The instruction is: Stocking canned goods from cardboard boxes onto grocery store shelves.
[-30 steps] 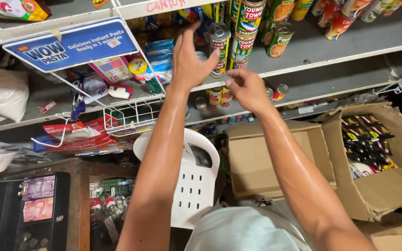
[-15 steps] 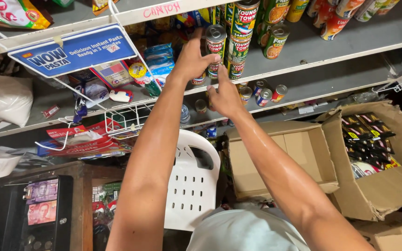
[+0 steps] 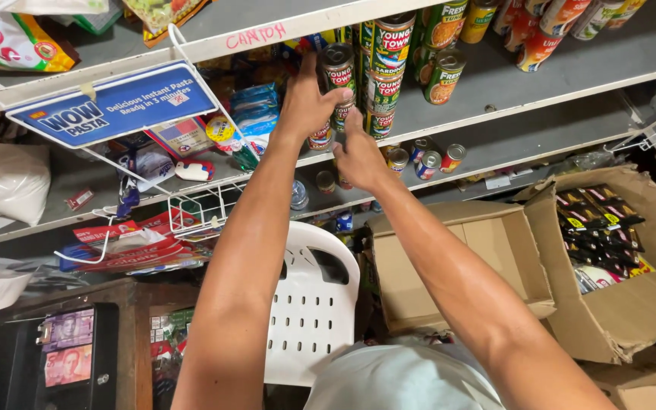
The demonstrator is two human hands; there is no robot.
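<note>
Your left hand point(image 3: 307, 102) is up at the shelf point(image 3: 510, 99), fingers curled around the side of a stacked tin can point(image 3: 338, 64) with a dark lid, thumb pressed to its front; the can stands upright on another can at the left end of a row of green-labelled tins point(image 3: 385, 57). Your right hand point(image 3: 360, 156) sits just below and to the right of the left one, index finger stretched up and touching the lower can of that stack; whether it grips anything you cannot tell, since the back of the hand hides the palm. Further right on the same shelf stand more cans point(image 3: 446, 76) with green and orange labels; on the lower ledge lie a few small round tins point(image 3: 428, 161). To the left, a blue sign point(image 3: 111, 102) hangs on a white wire rack point(image 3: 191, 209). Under your arms stands a white plastic chair point(image 3: 309, 319); beside it an open cardboard box point(image 3: 449, 258); further right another box point(image 3: 616, 258) holding dark packets.
</note>
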